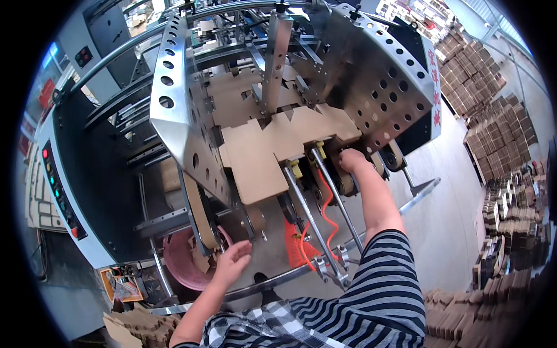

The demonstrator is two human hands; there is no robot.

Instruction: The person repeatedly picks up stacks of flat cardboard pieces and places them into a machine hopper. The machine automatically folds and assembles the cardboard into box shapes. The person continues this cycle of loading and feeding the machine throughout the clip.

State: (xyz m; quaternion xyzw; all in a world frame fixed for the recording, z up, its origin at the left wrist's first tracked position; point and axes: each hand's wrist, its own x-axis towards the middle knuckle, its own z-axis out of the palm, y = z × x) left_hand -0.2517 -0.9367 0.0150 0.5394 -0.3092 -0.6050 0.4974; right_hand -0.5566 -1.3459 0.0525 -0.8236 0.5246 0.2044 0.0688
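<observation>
A flat die-cut brown cardboard sheet (255, 153) lies in the machine between two perforated metal side plates, its near flap jutting toward me. My right hand (351, 160) is at the sheet's right front edge, beside the belt rollers. Its fingers are curled closed, and whatever they may hold is hidden. Lower down on the left, my left hand (233, 261) holds nothing, its fingers stretched out near a belt roller (203, 229) and above a pink basket (188, 281) with cardboard scraps in it.
Two metal rods (310, 211) with orange air hoses (329, 223) reach toward me from the machine's front. A curved metal rail (272, 281) crosses before my body. Button panel (58, 185) stands at left. Cardboard stacks (502, 136) line the right; more bundles (493, 307) lie at lower right.
</observation>
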